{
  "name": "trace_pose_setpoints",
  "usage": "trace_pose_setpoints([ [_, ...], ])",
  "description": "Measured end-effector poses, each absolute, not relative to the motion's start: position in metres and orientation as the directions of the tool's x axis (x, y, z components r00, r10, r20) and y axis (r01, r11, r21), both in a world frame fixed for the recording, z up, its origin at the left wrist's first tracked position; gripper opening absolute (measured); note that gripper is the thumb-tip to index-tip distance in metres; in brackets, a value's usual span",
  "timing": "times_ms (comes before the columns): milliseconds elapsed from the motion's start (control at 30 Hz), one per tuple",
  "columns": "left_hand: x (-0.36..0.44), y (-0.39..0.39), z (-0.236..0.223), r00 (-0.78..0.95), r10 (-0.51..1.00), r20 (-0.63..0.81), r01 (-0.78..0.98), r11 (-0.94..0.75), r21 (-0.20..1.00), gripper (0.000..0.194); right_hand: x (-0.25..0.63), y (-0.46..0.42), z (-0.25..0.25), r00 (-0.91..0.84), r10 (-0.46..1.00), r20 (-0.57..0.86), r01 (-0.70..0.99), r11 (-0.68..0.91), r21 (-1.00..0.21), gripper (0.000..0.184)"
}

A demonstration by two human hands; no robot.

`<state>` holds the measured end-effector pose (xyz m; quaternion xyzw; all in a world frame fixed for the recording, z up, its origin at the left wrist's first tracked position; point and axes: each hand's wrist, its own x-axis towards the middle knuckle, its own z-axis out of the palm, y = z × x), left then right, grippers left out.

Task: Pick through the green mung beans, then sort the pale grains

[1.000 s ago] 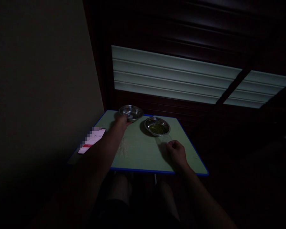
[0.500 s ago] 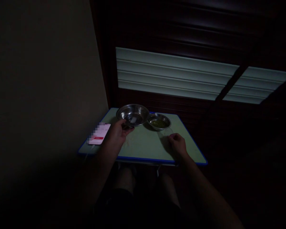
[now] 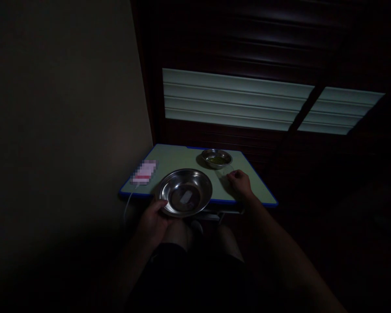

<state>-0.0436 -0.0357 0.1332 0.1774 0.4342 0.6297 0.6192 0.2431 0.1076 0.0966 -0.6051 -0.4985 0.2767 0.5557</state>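
My left hand (image 3: pixel 154 219) grips the near-left rim of a wide stainless steel bowl (image 3: pixel 203 198), thumb inside the rim. The bowl is tilted a little toward me and hangs over the table's front edge. A pale patch shows on its bottom, perhaps a reflection. Toward the back stands a smaller metal bowl (image 3: pixel 206 157) holding small green bits (image 3: pixel 217 160), too dim to name. My right hand (image 3: pixel 240 182) is closed in a pinch just in front of the small bowl. A faint clear, see-through thing (image 3: pixel 227 171) shows at its fingertips; its kind is unclear.
A lit phone (image 3: pixel 144 172) with a white cable (image 3: pixel 126 208) lies on the left of the pale green, blue-edged table (image 3: pixel 172 156). A wall (image 3: pixel 84 108) rises close on the left, and dark slatted panels (image 3: pixel 221 100) stand behind. My knees are under the front edge.
My left hand has drawn the wide bowl from the back of the table toward me, past the front edge. My right hand stays near the small bowl. The view has shifted slightly.
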Motion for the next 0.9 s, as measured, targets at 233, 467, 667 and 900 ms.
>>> trace_pose_setpoints([
  [233,-0.059,-0.08,0.088,-0.131,0.907,-0.401,-0.636,0.234,0.735,0.048,0.242,0.106,0.1,0.286,0.934,0.217,0.274,0.137,-0.952,0.036],
  [467,-0.05,-0.1,0.057,-0.144,0.883,-0.446,-0.603,0.279,0.747,0.052,0.237,0.103,0.104,0.202,0.952,0.231,0.311,0.162,-0.937,0.037],
  [667,-0.044,-0.097,0.036,-0.147,0.86,-0.488,-0.6,0.315,0.736,0.052,0.226,0.108,0.104,0.099,0.984,0.148,0.331,0.108,-0.938,0.036],
  [900,-0.042,-0.078,0.041,-0.232,0.85,-0.473,-0.596,0.26,0.76,0.047,0.177,0.147,0.105,-0.028,0.967,0.252,0.499,0.232,-0.835,0.015],
])
